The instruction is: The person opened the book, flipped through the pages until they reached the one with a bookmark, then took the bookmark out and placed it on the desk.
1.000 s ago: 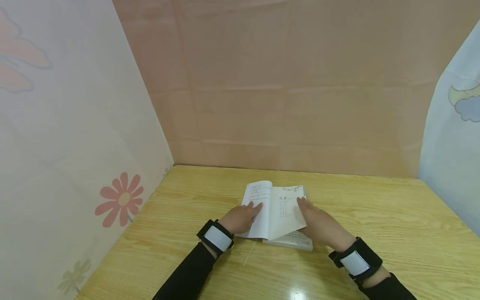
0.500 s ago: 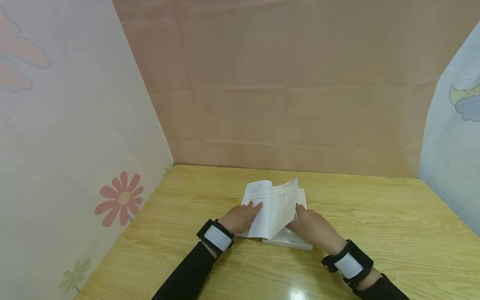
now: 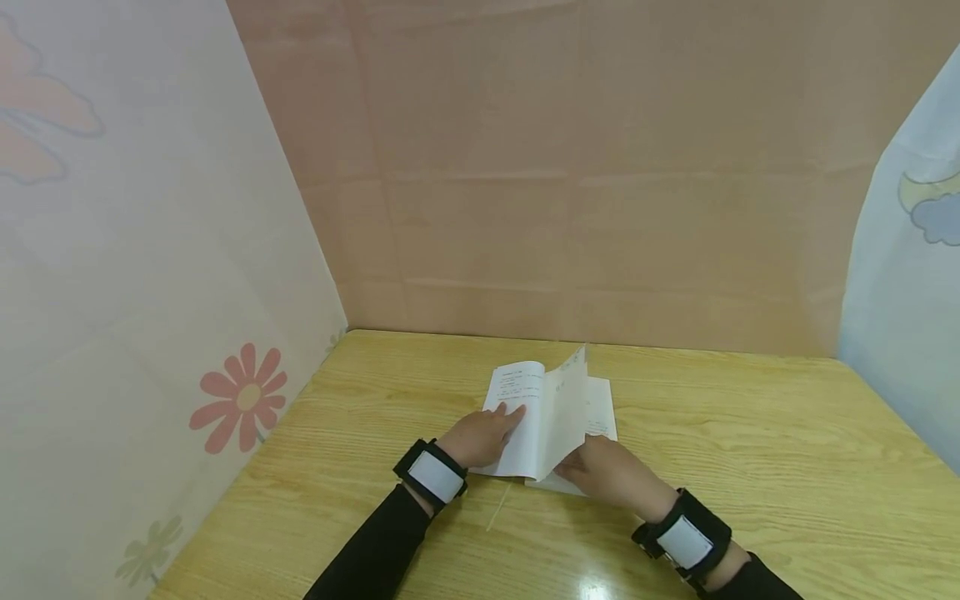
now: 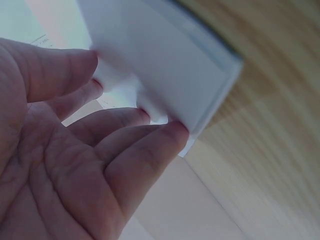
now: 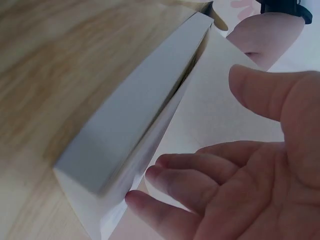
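An open book (image 3: 517,437) lies on the wooden table in the head view, printed text on its left page. My left hand (image 3: 478,435) rests on that left side, thumb and forefinger spread over the paper. In the left wrist view its fingertips (image 4: 175,131) touch the white page (image 4: 145,65). One right-hand leaf (image 3: 564,408) stands raised and bowed toward the left. My right hand (image 3: 611,471) is at the lower right of this leaf, fingers partly hidden behind it. The right wrist view shows loosely extended fingers (image 5: 185,187) beside the thick page block (image 5: 135,105), thumb apart from them.
The wood-grain table (image 3: 750,433) spreads around the book. A tan cloth backdrop (image 3: 600,167) hangs at the back edge. White printed sheets stand at the left (image 3: 150,250) and right (image 3: 907,292). Black straps with white patches circle both wrists.
My right hand has moved left and nearer to me. The right-hand leaf has lifted from nearly flat and swung leftward, uncovering the page beneath. The left hand has stayed in place.
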`<state>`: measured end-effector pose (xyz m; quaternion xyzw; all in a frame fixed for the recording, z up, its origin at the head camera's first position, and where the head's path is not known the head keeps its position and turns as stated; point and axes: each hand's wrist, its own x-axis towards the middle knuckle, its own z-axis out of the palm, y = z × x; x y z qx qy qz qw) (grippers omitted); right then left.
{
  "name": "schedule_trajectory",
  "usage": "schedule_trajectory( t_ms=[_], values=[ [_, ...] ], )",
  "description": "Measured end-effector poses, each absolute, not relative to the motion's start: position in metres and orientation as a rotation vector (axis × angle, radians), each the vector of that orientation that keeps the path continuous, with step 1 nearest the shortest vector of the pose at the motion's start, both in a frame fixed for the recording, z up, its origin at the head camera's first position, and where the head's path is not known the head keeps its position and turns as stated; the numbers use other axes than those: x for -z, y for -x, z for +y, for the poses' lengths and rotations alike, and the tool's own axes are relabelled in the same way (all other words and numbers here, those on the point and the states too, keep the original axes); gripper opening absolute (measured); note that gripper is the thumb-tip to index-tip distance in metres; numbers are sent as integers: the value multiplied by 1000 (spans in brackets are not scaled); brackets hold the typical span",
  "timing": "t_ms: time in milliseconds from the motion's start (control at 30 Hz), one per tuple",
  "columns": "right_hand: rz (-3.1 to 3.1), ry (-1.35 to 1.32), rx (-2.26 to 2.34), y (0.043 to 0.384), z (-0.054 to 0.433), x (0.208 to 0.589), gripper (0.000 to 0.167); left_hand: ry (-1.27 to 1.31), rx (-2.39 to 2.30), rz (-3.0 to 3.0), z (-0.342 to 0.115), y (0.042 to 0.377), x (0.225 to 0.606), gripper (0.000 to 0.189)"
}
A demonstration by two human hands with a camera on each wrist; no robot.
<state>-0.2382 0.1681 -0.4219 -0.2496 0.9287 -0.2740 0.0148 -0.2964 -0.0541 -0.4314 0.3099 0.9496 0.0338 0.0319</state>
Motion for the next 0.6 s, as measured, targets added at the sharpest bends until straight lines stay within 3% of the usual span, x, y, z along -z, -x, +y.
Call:
schedule_trajectory(
  t_ms=[233,467,600],
  values=[
    [2812,720,802,236,163,420,67,-952,-95,2939,-54,295,431,48],
    [2745,841,782,233,163,421,68,-991,-126,2963,-56,293,428,43],
    [2705,927,771,232,162,423,67,-1001,-376,2952,-61,291,430,19]
  ],
)
